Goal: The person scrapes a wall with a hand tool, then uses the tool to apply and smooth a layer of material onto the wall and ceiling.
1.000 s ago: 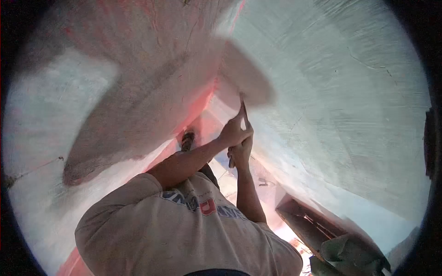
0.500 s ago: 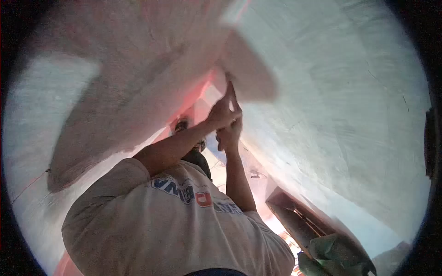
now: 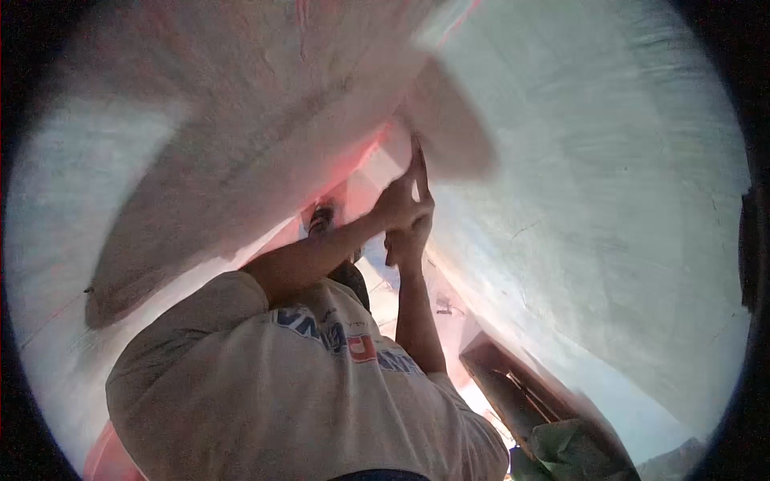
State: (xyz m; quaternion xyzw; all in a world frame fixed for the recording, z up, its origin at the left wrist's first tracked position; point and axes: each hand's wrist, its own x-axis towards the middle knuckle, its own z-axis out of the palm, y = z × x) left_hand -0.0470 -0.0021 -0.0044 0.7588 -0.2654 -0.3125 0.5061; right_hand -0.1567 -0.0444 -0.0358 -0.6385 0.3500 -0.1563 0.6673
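My left hand (image 3: 399, 206) reaches up into the narrow corner between two pale, smooth surfaces. One finger stretches upward to the seam, and the others are bent. Just below and against it, my right hand (image 3: 410, 239) is closed, its fingers curled in. The hands overlap, and whatever lies inside them is hidden or too small to name. Around the fingertips, the pale right-hand surface (image 3: 593, 176) slopes in from one side and the shadowed left-hand surface (image 3: 224, 176) from the other. A pink-red tint runs along the seam (image 3: 361, 156).
Beneath my arms are a dark shoe (image 3: 321, 218) and a dark trouser leg (image 3: 350, 282). At lower right stands a brown open box-like thing (image 3: 501, 373), with green cloth (image 3: 565, 449) by it. A dark object (image 3: 750, 252) sits at the right edge.
The view has shifted slightly, so both hands appear a little farther right. Their grip and their place at the seam look much the same.
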